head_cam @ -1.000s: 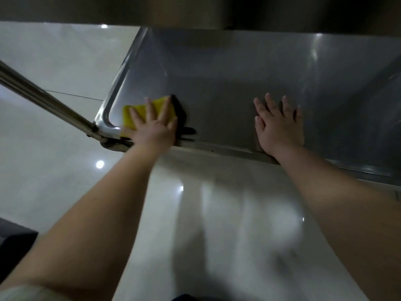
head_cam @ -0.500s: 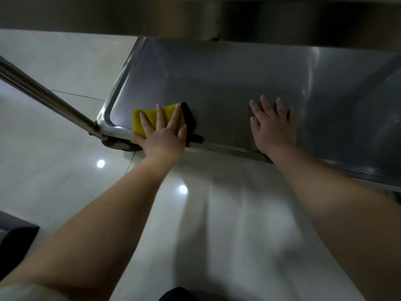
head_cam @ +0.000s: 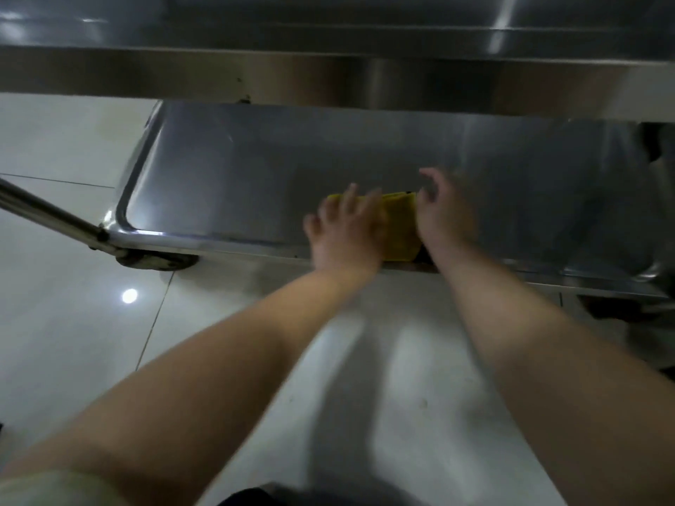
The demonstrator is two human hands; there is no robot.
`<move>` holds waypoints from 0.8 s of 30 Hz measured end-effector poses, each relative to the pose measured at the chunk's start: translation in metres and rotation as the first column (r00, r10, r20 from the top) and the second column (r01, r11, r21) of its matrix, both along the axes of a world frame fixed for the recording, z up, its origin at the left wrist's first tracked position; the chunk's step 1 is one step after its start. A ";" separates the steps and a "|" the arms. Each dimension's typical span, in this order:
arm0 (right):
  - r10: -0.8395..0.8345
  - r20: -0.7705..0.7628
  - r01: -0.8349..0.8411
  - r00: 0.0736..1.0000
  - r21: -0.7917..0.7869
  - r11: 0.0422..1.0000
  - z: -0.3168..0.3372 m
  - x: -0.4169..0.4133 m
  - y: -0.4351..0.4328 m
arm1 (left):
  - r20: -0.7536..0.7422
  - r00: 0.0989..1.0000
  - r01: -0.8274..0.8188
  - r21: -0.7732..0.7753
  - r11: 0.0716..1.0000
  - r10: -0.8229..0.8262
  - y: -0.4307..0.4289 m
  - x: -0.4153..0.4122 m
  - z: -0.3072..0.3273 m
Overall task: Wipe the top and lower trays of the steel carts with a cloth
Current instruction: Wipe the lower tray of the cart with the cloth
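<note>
The lower tray (head_cam: 255,169) is being wiped: the left hand (head_cam: 347,231) presses flat, fingers spread, on the yellow cloth (head_cam: 400,228) by the near rim. The right hand (head_cam: 443,217), blurred but uncurled, sits just right of it, against the cloth's edge. Carrying the stroke rightward likely calls for that hand to lift away or take the cloth. The upper tray (head_cam: 328,74) overhangs beyond both hands, cramping reach to the back; a steel post (head_cam: 47,213) and caster (head_cam: 157,259) stand well to the left.

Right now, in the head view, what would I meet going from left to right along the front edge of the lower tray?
Steel pole → lower tray's left corner → left hand → yellow cloth → right hand.
</note>
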State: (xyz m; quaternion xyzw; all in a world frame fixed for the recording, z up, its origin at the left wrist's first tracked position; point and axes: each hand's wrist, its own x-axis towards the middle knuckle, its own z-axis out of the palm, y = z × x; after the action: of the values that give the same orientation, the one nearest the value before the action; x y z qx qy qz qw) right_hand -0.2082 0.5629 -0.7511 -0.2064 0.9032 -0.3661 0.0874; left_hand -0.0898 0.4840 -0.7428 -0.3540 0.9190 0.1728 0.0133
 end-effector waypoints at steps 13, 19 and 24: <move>0.273 -0.093 -0.143 0.957 0.669 0.729 -0.016 -0.068 0.146 | 0.070 0.961 0.273 -0.072 0.959 -0.268 -0.069 -0.008 -0.034; 0.108 -0.039 -0.056 0.993 0.653 0.755 -0.012 -0.044 0.094 | 0.111 0.968 0.238 -0.092 0.967 -0.227 -0.059 -0.012 -0.039; 0.495 -0.058 -0.343 0.867 0.652 0.677 -0.013 0.017 0.047 | 0.076 0.974 0.220 -0.101 0.970 -0.213 -0.065 -0.002 -0.040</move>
State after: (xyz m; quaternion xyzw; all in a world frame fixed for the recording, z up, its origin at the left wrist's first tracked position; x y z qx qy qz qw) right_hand -0.1908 0.6095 -0.7637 -0.4092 0.9034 0.0090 0.1275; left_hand -0.0914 0.4189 -0.7832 -0.2574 0.9593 0.1084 0.0423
